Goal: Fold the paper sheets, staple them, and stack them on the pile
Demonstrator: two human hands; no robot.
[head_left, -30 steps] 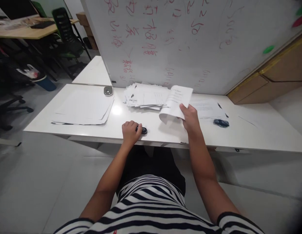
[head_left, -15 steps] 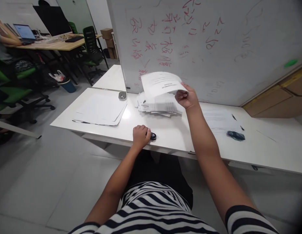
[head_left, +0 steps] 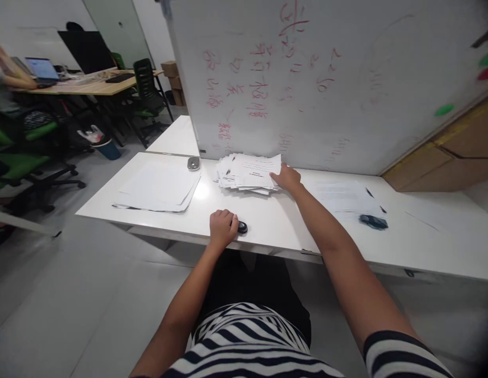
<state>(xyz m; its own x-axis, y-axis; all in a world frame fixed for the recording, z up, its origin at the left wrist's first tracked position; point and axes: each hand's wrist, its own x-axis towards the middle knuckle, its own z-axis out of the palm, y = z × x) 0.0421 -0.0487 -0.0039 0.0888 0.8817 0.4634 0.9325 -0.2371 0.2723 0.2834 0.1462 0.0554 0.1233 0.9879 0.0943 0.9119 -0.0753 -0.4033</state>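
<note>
My right hand is at the right end of a messy paper stack in front of the whiteboard. Its thumb and fingers pinch the edge of a printed sheet of paper lying on top. Near the front edge of the white table, my left hand is closed, with fingers curled down. A small black rounded object sticks out beside its thumb; the rest is hidden under the hand, so its kind is unclear.
More papers lie at the left, a grey computer mouse behind them. At the right are printed sheets and a dark crumpled item. A whiteboard and cardboard boxes bound the back. Another person's arm shows far left.
My right hand has lowered the raised sheet onto the stack, still holding its right edge. My left hand stays by the black object; the whole view has shifted slightly.
</note>
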